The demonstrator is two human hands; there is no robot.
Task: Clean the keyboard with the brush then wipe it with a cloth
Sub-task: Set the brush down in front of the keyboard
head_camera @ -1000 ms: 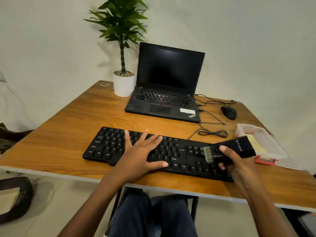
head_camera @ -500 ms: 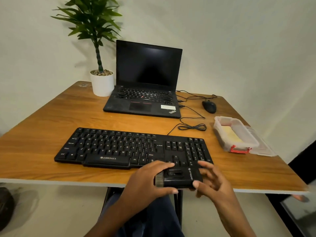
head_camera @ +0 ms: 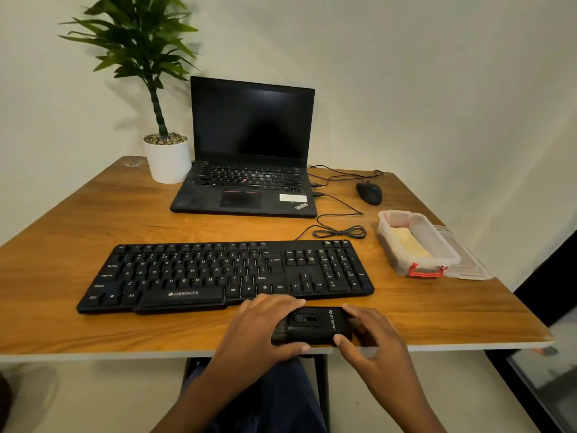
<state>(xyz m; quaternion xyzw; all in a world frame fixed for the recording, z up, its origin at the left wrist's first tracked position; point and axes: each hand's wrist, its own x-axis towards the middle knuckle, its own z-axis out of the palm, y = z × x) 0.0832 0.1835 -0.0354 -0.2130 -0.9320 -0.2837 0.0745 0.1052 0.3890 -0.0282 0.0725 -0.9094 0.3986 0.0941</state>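
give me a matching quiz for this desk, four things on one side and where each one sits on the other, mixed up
Things:
1. brush
2. mouse
3. plant pot
4. plastic container

Places:
A. just left of the laptop
B. gripped between the left hand and the right hand
C. right of the keyboard
D. far side, right of the laptop

Pairs: 1-B, 2-D, 3-A, 4-C

Wooden table (head_camera: 93, 232). Keyboard (head_camera: 224, 273) front centre; brush (head_camera: 315, 323) just before it, at the front edge. Open laptop (head_camera: 246, 189) back centre, potted plant (head_camera: 168, 159) left of it. Mouse (head_camera: 369, 192) back right. Coiled cable (head_camera: 340, 232) between laptop and keyboard. Clear box (head_camera: 393, 251) right side, lid (head_camera: 468, 264) beside it.
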